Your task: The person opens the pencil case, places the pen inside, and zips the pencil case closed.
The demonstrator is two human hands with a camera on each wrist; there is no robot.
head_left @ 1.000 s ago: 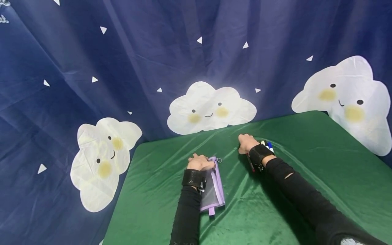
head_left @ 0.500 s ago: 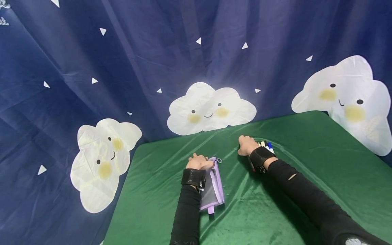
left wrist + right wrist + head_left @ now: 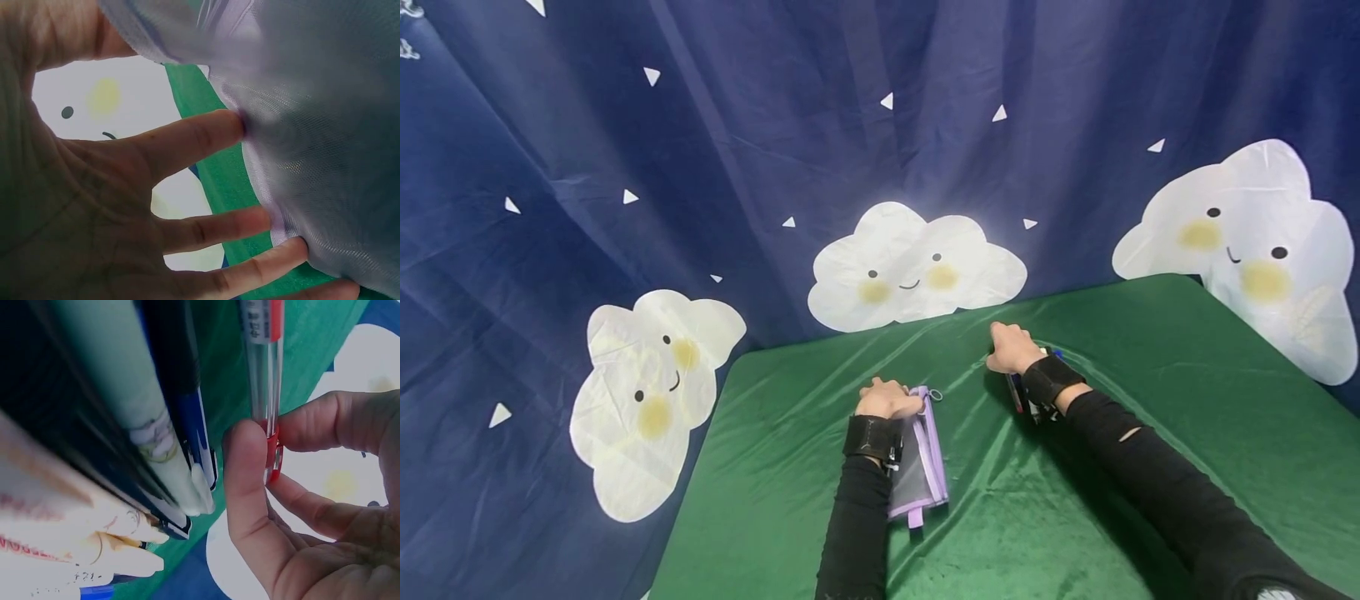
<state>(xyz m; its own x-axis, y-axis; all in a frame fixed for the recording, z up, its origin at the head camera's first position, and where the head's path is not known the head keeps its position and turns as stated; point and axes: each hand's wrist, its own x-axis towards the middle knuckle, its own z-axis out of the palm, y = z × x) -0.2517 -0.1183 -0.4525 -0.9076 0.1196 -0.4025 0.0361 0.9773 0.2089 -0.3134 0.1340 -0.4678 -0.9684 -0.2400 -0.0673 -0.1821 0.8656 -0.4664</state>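
On the left, a purple-edged mesh zipper pouch (image 3: 910, 479) lies on the green cloth. My left hand (image 3: 883, 398) rests at its far end, thumb reaching across the zipper side. In the left wrist view its fingers are straight and spread, tips touching the border of the mesh (image 3: 331, 137); a fold of the pouch covers the thumb's end. My right hand (image 3: 1013, 348) pinches a clear-barrelled pen with red parts (image 3: 264, 375) near one end, between thumb and fingers. Beside it are a pale green pen (image 3: 115, 381), a dark blue pen (image 3: 199, 422) and several white pens.
A green cloth (image 3: 775, 483) with wrinkles covers the table. Behind it hangs a dark blue curtain (image 3: 760, 100) printed with white clouds. The right wrist strap (image 3: 1051, 379) partly hides the group of pens in the head view.
My right hand has shifted slightly away and to the right, covering more of the pens in the head view. The left hand and the pouch have stayed nearly where they were.
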